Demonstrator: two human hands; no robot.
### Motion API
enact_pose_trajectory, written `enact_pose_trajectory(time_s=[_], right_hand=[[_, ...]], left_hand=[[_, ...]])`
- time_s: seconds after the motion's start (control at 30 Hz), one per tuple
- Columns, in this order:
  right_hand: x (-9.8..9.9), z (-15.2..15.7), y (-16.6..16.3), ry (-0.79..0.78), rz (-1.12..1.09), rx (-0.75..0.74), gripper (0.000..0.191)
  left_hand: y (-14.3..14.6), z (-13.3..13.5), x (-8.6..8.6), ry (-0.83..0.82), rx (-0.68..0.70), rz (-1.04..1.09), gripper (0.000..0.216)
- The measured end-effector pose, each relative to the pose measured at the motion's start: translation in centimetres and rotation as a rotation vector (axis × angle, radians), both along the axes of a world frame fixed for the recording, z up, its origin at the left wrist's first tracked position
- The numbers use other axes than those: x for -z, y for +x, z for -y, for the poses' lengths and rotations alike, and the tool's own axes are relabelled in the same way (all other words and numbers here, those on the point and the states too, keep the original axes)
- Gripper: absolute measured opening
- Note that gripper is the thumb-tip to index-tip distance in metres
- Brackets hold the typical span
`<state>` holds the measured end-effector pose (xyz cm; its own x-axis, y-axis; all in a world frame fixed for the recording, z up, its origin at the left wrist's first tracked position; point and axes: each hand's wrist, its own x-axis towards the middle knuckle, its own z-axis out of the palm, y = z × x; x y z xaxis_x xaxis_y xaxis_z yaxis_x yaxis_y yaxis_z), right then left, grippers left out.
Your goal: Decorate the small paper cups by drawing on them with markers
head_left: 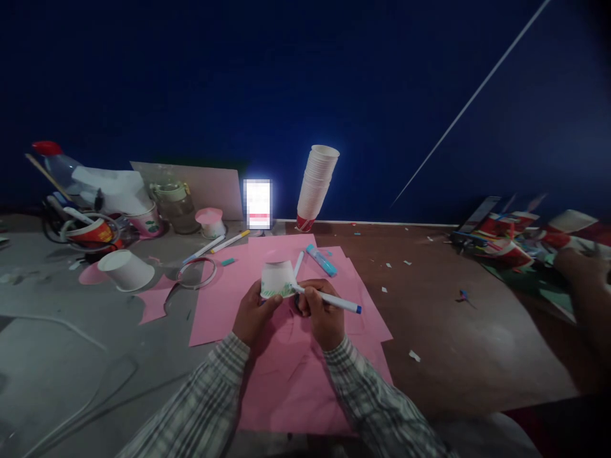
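Clamps an upturned paper cup (pixel 277 277) in the left hand (pixel 252 316) above the pink sheet (pixel 286 388), mid-sheet. Pinches a marker (pixel 334 299) in the right hand (pixel 323 317), tip at the cup's green-marked rim. Beyond the sheet's right edge, bare tabletop (pixel 453 331); beyond its left edge, tape ring (pixel 196 272) and fallen cup (pixel 126 270).

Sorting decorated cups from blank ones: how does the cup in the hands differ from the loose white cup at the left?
The held cup bears green marks near its rim; the loose cup looks plain. The left hand grips the held cup over pink paper; the loose cup lies untouched on the grey table. Both are white paper cups.
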<state>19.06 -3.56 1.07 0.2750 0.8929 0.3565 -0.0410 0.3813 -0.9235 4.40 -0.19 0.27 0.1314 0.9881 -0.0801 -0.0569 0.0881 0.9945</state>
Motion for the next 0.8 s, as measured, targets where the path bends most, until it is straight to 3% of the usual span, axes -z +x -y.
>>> enact_pose_trajectory(time_s=[0.8], right_hand=[[0.27, -0.05, -0.10, 0.013, 0.042, 0.023, 0.033]], left_hand=[[-0.03, -0.04, 0.48, 0.042, -0.039, 0.007, 0.044]])
